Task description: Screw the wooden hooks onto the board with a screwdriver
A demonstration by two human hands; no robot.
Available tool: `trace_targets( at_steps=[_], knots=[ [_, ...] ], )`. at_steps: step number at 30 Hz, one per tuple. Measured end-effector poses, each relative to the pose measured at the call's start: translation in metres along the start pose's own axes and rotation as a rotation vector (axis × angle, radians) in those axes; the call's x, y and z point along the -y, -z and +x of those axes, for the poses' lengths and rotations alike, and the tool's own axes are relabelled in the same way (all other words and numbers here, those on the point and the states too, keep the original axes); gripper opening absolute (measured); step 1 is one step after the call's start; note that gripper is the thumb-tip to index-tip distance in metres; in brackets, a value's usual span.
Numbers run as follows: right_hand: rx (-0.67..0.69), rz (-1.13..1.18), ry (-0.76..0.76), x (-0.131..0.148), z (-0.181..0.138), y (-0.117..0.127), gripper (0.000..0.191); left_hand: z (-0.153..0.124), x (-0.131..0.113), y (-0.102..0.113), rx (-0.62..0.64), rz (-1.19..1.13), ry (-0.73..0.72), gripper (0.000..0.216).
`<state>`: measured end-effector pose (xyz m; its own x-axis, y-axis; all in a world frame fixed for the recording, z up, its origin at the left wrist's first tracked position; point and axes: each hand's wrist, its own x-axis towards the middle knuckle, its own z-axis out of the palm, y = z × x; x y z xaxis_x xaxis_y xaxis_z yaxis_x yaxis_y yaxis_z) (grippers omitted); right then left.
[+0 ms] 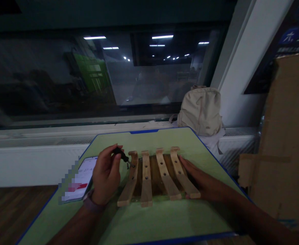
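Note:
My left hand point(107, 175) grips a black-handled screwdriver point(121, 154), its tip down at the upper hole of the leftmost wooden leg point(132, 183). Beside that tip a small dark screw point(128, 166) shows. Several curved wooden legs lie side by side across a brown board point(157, 173), each with two dark holes or screw heads. My right hand point(194, 175) rests along the right side of this piece, fingers stretched against the rightmost leg point(182, 177). Part of that hand is hidden behind the leg.
A phone with a lit screen point(80, 178) lies left of my left hand on the green table point(164, 217) with blue edges. Behind it are a white radiator point(37, 166) and a dark window. A beige backpack point(202, 110) sits on the sill; cardboard point(287, 136) stands at right.

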<state>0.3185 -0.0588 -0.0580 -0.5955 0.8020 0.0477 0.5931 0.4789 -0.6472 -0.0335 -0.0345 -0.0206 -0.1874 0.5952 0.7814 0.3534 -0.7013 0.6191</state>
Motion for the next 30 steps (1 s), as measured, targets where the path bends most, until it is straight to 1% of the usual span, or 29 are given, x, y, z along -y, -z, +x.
trace_targets(
  at_steps=[2,5,7,10,12,15,17,20,22,24,27,30],
  knots=[
    [-0.001,0.004,-0.004,-0.0001,-0.0005,0.0,0.125,-0.0019,-0.0011,-0.0015,0.025,-0.046,0.031,0.034],
    [-0.011,0.005,0.006,-0.0019,-0.0013,-0.0003,0.123,-0.0005,-0.0038,-0.0003,0.044,0.018,-0.009,0.027],
    [-0.015,-0.002,0.016,-0.0033,-0.0015,-0.0006,0.123,0.0024,-0.0055,0.0016,0.027,0.093,-0.067,0.021],
    [-0.005,-0.004,0.03,-0.005,-0.0017,-0.0007,0.122,0.0053,-0.0059,0.0025,-0.018,0.184,-0.109,0.02],
    [0.001,0.0,0.038,-0.0053,-0.0021,-0.0006,0.121,0.0041,-0.0046,0.0009,-0.031,0.173,-0.079,0.025],
    [-0.008,-0.005,0.04,-0.0045,-0.0029,0.0001,0.119,0.0,-0.0026,-0.0025,-0.02,0.044,-0.009,0.039],
    [-0.01,-0.012,0.043,-0.0034,-0.0031,0.0009,0.118,-0.0014,-0.0024,-0.003,0.013,-0.002,0.017,0.039],
    [-0.001,-0.026,0.047,-0.0016,-0.0031,0.002,0.118,0.0006,-0.0035,0.0001,0.062,0.074,-0.036,0.032],
    [0.002,-0.035,0.047,-0.0007,-0.0032,0.0026,0.117,0.0032,-0.0041,0.0031,0.053,0.144,-0.109,0.029],
    [0.005,-0.037,0.043,-0.0003,-0.0035,0.0028,0.117,0.0047,-0.0041,0.0048,0.025,0.199,-0.148,0.027],
    [0.003,-0.032,0.043,-0.001,-0.004,0.0023,0.117,0.0031,-0.0024,0.0041,0.007,0.223,-0.105,0.029],
    [-0.005,-0.031,0.042,-0.0021,-0.0035,0.0016,0.118,-0.0008,0.0004,0.0017,0.006,0.13,-0.063,0.036]
  ],
)
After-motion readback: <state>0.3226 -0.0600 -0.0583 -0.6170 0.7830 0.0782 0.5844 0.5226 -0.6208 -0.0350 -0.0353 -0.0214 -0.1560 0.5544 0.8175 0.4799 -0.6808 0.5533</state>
